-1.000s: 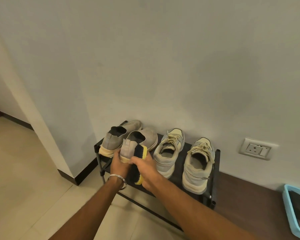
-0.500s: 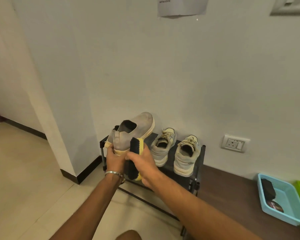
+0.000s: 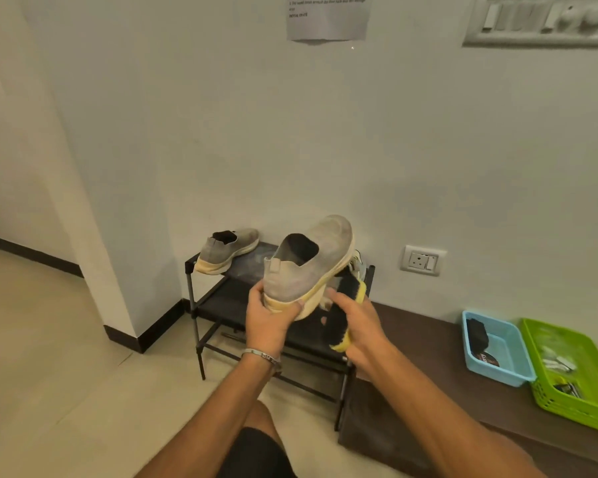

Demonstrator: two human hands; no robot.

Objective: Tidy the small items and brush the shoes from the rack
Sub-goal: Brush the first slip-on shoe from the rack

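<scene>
1. The left hand [image 3: 268,322] gripped the heel of a grey slip-on shoe [image 3: 308,267], its fingers curled round the sole, holding it up in front of the rack [image 3: 201,305].
2. The right hand [image 3: 359,326] held the shoe brush [image 3: 347,312] just beside the lifted sole, fingers wrapped round its yellow back.
3. The matching grey shoe [image 3: 227,250] stood on the rack's top shelf, left side.
4. To the right, a blue tray [image 3: 508,370] and a green basket [image 3: 591,405] sat side by side on the dark floor strip.

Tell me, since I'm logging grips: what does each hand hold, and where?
Left hand grips the grey slip-on shoe by its heel; right hand holds the yellow-backed black-bristled brush round its back.
</scene>
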